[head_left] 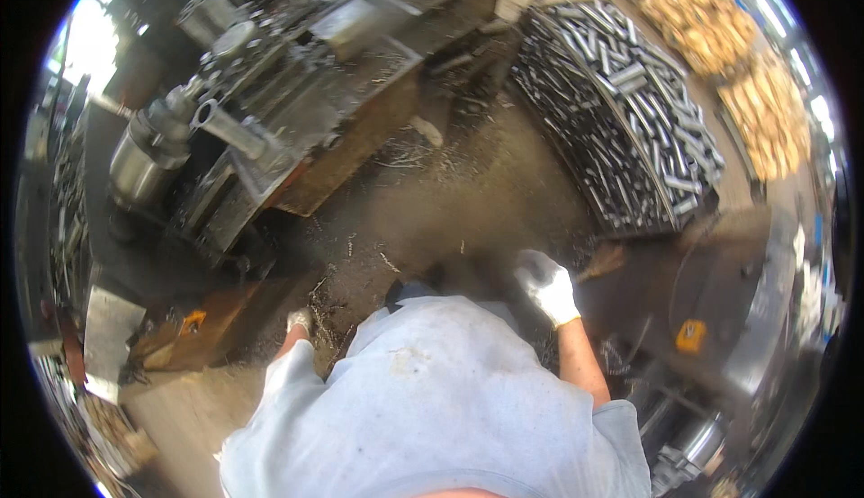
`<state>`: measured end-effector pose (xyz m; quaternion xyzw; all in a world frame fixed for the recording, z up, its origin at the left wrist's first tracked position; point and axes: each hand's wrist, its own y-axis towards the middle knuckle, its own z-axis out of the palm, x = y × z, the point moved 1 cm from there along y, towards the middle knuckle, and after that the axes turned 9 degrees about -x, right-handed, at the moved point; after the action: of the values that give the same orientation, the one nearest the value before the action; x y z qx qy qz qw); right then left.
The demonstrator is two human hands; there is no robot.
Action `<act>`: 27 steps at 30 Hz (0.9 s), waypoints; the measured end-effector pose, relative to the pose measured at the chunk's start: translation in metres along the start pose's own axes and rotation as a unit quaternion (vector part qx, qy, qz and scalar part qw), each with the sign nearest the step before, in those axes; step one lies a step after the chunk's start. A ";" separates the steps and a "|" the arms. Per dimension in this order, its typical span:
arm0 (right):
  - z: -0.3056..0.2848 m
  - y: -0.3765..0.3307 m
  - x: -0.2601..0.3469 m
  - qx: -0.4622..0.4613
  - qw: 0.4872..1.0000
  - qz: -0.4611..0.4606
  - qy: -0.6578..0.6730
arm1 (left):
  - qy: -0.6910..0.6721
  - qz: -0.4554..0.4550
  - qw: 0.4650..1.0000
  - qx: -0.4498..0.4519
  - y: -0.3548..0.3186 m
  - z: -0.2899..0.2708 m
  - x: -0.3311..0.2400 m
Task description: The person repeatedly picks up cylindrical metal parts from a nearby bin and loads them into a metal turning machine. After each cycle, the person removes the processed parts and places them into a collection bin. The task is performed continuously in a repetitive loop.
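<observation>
My right hand (pixel 547 287), in a white glove with darkened, blurred finger ends, hangs in front of me to the right above the floor. No held thing can be made out in it. Nearest to it is a metal crate (pixel 621 120) packed with steel tubes. My left hand (pixel 301 321), gloved and small in view, hangs low by my left side near a brown box-like block (pixel 193 327); its fingers are too small and blurred to read. Between my arms spreads a pale blue, stained shirt (pixel 432 381).
At the upper left stands a lathe-like machine with a shiny cylindrical chuck (pixel 148 161), a flanged tube (pixel 229 129) and a metal tray (pixel 360 93). Metal shavings (pixel 389 262) litter the dark floor (pixel 450 192). Yellowish bundles (pixel 765 116) lie at the far right, above another machine (pixel 697 444).
</observation>
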<state>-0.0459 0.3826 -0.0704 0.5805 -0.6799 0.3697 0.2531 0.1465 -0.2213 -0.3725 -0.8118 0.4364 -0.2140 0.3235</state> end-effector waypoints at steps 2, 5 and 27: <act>0.018 0.025 0.006 0.037 0.996 -0.023 -0.074 | -0.002 0.057 0.998 -0.005 0.000 0.024 0.004; 0.035 0.056 0.000 0.102 0.980 -0.018 -0.169 | -0.046 0.116 0.981 -0.150 0.000 0.029 -0.011; 0.194 0.398 0.502 0.282 0.821 -0.482 0.118 | -0.514 -0.517 0.380 -0.569 -0.143 -0.139 0.098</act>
<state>-0.5174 -0.0534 0.1186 0.8320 -0.1445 0.4422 0.3021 0.1921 -0.2928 -0.1674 -0.8281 -0.2986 0.4171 -0.2259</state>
